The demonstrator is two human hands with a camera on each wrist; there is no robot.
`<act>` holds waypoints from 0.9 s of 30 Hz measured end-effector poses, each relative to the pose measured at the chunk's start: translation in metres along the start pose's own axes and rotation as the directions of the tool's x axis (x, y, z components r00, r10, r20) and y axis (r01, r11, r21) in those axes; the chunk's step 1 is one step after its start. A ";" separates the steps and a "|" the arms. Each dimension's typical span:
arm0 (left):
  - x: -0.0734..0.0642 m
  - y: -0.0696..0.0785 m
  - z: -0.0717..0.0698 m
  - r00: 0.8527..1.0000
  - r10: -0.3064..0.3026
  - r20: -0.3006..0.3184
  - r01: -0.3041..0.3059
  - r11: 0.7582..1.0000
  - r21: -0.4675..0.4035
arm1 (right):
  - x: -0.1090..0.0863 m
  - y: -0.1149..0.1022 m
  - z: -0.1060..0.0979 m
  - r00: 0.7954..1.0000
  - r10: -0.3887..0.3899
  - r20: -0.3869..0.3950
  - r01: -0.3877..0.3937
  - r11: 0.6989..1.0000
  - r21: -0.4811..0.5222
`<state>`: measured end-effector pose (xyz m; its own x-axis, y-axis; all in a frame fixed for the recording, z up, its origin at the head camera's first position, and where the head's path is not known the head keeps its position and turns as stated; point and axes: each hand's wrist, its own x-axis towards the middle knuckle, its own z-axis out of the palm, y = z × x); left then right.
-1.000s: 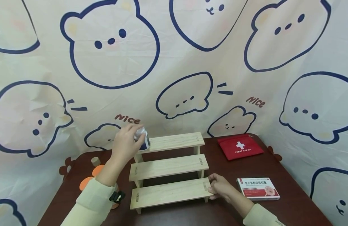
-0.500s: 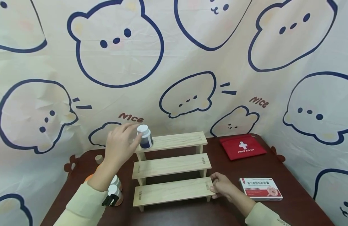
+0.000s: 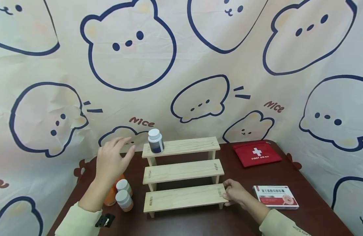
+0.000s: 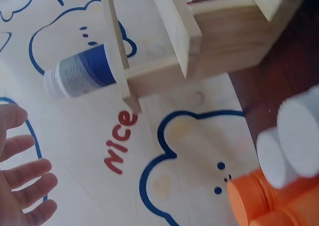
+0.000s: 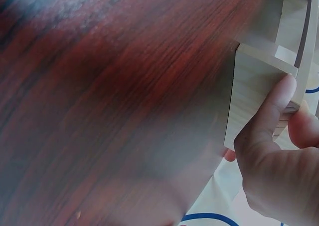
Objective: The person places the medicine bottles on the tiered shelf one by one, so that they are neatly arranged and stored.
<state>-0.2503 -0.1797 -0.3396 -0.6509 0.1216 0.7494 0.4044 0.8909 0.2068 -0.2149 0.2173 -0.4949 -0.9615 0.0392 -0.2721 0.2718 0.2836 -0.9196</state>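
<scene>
A three-tier wooden step shelf (image 3: 184, 198) stands on the table. Upright on the left end of its top tier is a pill bottle (image 3: 156, 143) with a white cap and a dark blue lower label. My left hand (image 3: 110, 161) hovers left of that bottle, apart from it, with nothing in its grasp. The left wrist view shows its spread fingers (image 4: 31, 178) beside the bottle's cap. My right hand (image 3: 236, 193) grips the right end of the lowest tier. In the right wrist view, its thumb (image 5: 279, 94) lies against the board's edge.
Two white-capped bottles (image 3: 124, 200) stand left of the shelf. Orange-capped bottles (image 4: 249, 196) are beside them, partly hidden by my left forearm in the head view. At right lie a white-and-red medicine box (image 3: 276, 197) and a red first aid pouch (image 3: 256, 154). A printed cloth hangs behind.
My left hand has let go of the pill bottle on the top tier and moved left, away from it. My right hand stays on the lowest tier. The head view has shifted slightly.
</scene>
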 end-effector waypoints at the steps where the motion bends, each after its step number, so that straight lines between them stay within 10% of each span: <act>1: -0.001 -0.003 -0.001 1.000 -0.004 -0.001 0.004 1.000 0.003 | 0.000 -0.001 0.000 1.000 0.002 -0.001 -0.002 1.000 -0.004; 27: -0.049 -0.033 -0.010 0.969 -0.221 0.108 0.214 0.974 0.077 | 0.001 0.003 -0.003 1.000 0.008 0.015 -0.008 1.000 0.003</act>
<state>-0.2249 -0.2197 -0.3771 -0.7896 -0.0320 0.6128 0.2052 0.9274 0.3127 -0.2151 0.2210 -0.4967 -0.9585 0.0268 -0.2840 0.2799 0.2806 -0.9181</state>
